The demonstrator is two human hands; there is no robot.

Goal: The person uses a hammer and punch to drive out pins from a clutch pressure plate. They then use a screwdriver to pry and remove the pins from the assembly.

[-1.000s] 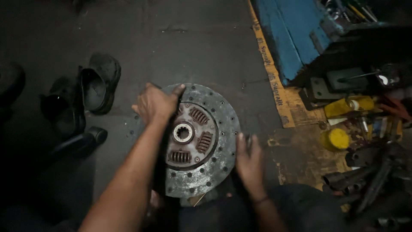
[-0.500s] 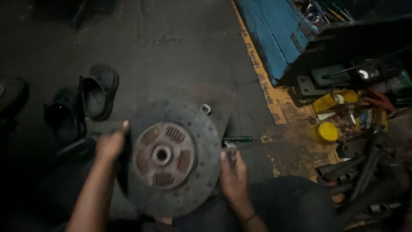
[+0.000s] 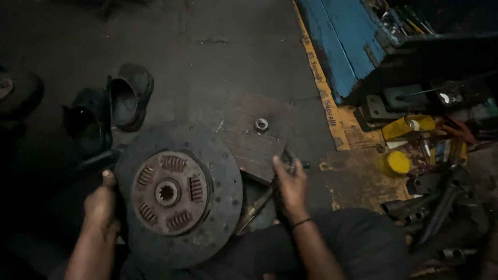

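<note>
Left hand (image 3: 101, 207) grips the clutch disc (image 3: 179, 194) rim, disc lifted off the wooden board (image 3: 249, 142). Right hand (image 3: 290, 189) closes on a small tool (image 3: 292, 167); nut (image 3: 261, 124) lies loose.

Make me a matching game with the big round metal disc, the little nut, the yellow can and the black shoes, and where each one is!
Things:
1. clutch disc
2. small nut
3. yellow can
4. black shoes

Places:
A. far right, among the tools
B. on the flat dark plate on the floor
C. held at its edge by the left hand
D. upper left, on the bare floor

Pairs: 1-C, 2-B, 3-A, 4-D
</note>
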